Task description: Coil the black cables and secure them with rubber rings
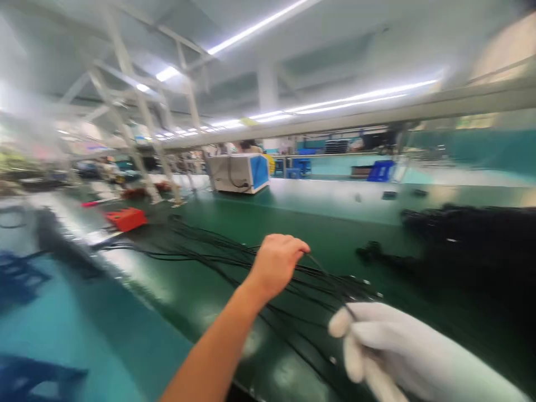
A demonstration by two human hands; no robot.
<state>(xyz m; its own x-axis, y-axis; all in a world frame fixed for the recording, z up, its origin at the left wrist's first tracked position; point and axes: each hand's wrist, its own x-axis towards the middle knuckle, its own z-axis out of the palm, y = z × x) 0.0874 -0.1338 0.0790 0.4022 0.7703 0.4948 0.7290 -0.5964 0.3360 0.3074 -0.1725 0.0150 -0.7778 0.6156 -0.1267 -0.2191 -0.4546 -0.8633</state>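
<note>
Several thin black cables [201, 257] stretch lengthwise over a green table [226, 215], with small light ends at their right. My bare left hand [278, 259] is closed above the bundle, its fingers pinched on one cable that runs down to the right. In a white glove, my right hand [372, 340] pinches that same cable between thumb and forefinger, lower and nearer to me. The cable's far end past my left hand is hidden.
A red box-like object [126, 219] lies at the table's left edge. Further back stands a white and blue machine [240, 173]. A large dark heap of cables [477, 251] covers the right side. Blue stools [381, 170] stand beyond.
</note>
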